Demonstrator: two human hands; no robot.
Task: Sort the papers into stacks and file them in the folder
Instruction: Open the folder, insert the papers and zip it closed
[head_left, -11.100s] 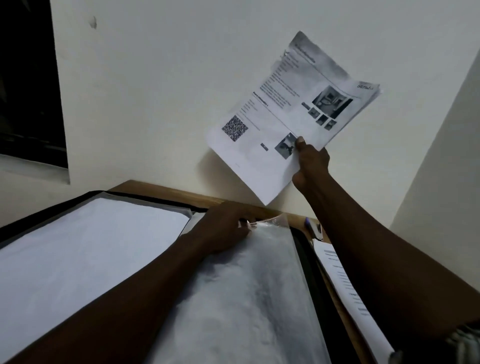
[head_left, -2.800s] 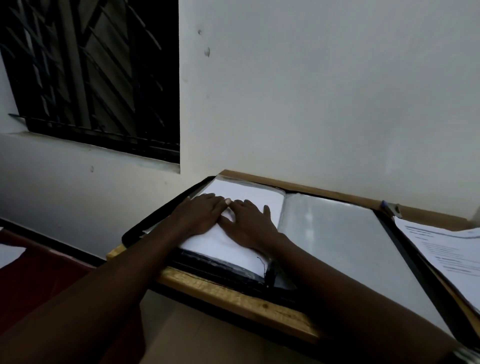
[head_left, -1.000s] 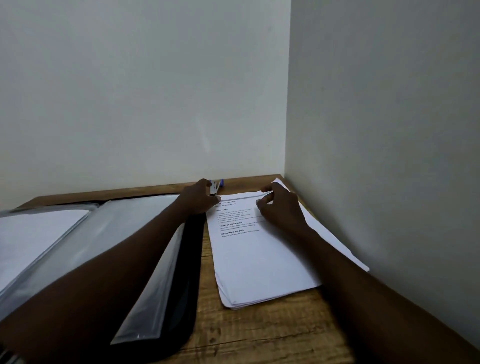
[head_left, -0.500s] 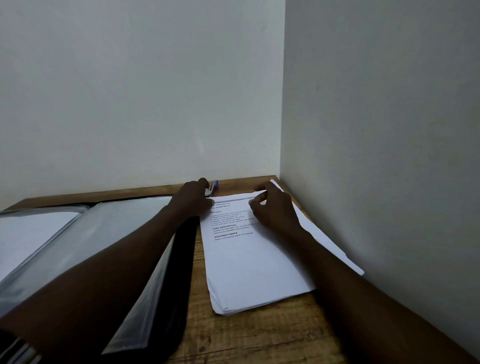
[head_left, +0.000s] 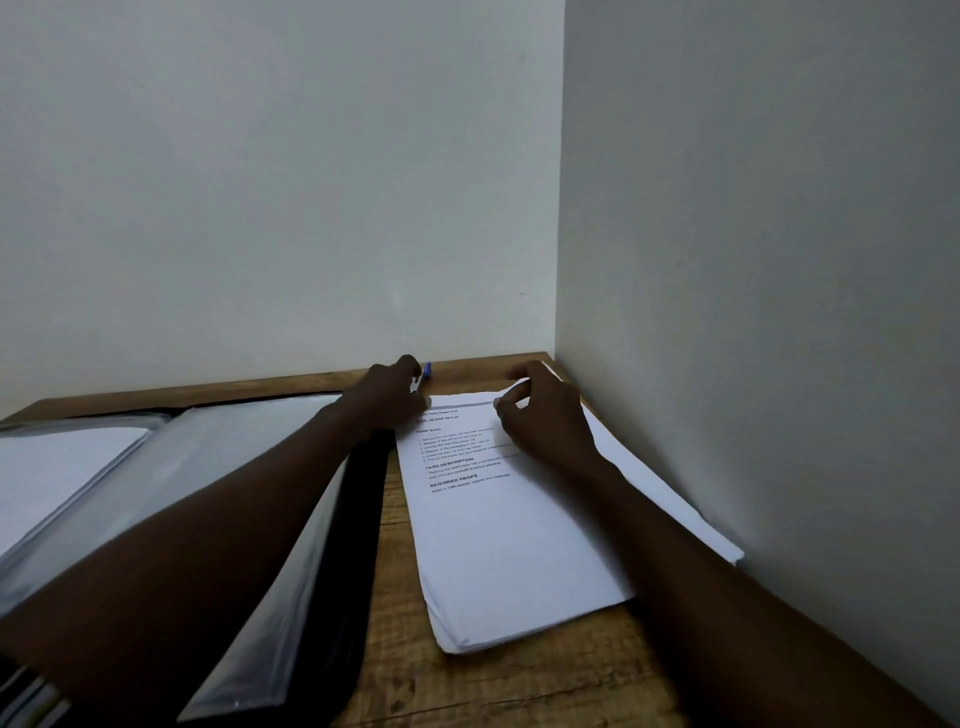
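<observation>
Wooden desk (head_left: 402, 680): folder (head_left: 234, 467), pen (head_left: 426, 370), paper stack (head_left: 509, 561) pinched by right hand (head_left: 545, 421); left hand (head_left: 387, 397) grip unclear.

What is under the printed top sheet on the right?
Under the top sheet: more white sheets, edges showing at the near corner and along the wall, on the wooden table. Their faces are covered, print unreadable.

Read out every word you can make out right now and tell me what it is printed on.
All on the top sheet of the paper stack:
"SCENE SETUP" (the line above it is too blurred)
"TASK GOAL"
"TASK DESCRIPTION"
"REQUIRED PROPS"
The small lines under each heading are too small to read; the right hand covers some of their ends.
Nothing readable on the folder or the pen.
</observation>
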